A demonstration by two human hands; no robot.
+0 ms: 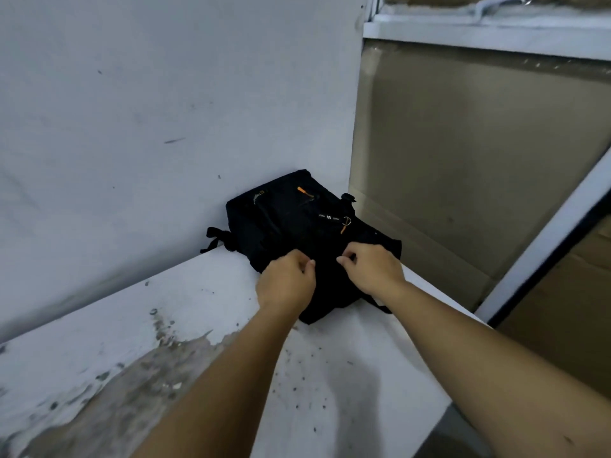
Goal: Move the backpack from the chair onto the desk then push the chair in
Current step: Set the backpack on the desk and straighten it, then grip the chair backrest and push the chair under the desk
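Observation:
A black backpack (297, 223) with orange zipper pulls lies flat on the white desk (198, 312), pushed into the far corner against the wall. My left hand (286, 280) and my right hand (372, 266) both rest on its near end, fingers curled into the fabric. Whether they pinch the cloth or only touch it is hard to tell. The chair is out of view.
A white wall (148, 110) rises behind the desk. The desk top has worn, peeling patches (139, 381) at the near left. To the right stand brown cardboard panels (479, 160) and a white bed frame rail (545, 239).

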